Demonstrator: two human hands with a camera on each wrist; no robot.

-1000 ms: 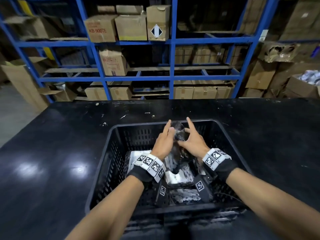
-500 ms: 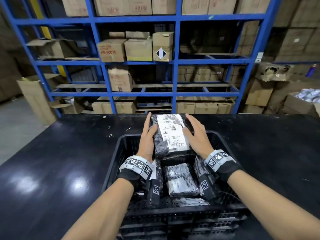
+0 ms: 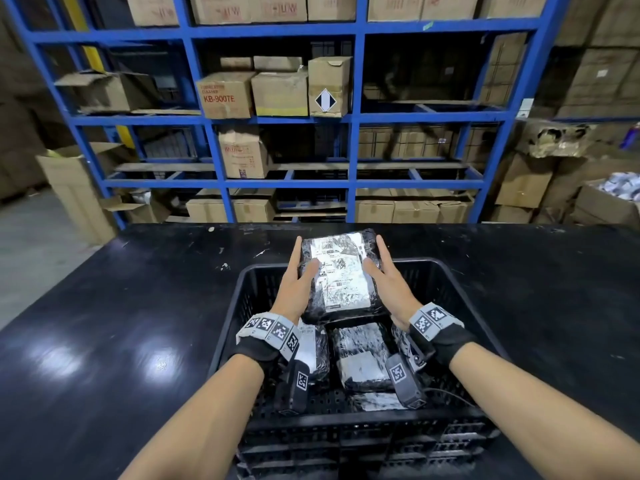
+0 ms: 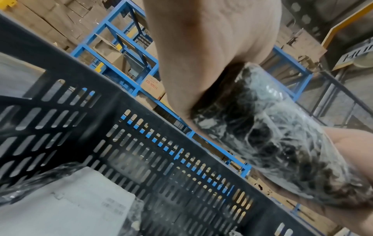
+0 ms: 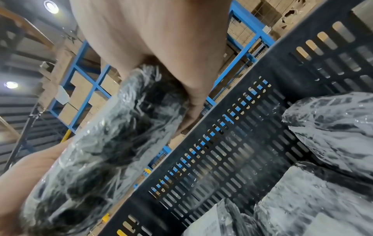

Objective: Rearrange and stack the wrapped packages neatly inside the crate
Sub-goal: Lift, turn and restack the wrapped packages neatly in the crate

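I hold a black stretch-wrapped package (image 3: 341, 275) with a white label on top over the far end of the black slotted crate (image 3: 415, 262). My left hand (image 3: 298, 282) grips its left side and my right hand (image 3: 384, 282) grips its right side, thumbs on the label and fingers along the edges. The package hangs above the crate rim, tilted toward me. The left wrist view shows the held package (image 4: 268, 140) under my palm (image 4: 201, 55). Below, more wrapped packages (image 3: 362, 355) lie flat on the crate floor, one (image 3: 313, 348) partly hidden by my left wrist.
The crate sits on a black table (image 3: 138, 306) near its front edge. Blue shelving (image 3: 353, 116) with cardboard boxes stands behind the table. In the right wrist view the crate wall (image 5: 232, 151) is just beside the held package (image 5: 105, 151), with packages (image 5: 333, 127) lying to the right.
Both hands have lifted the package up out of the crate's middle and turned it label-up, carrying it toward the far rim. The packages on the crate floor are now uncovered.
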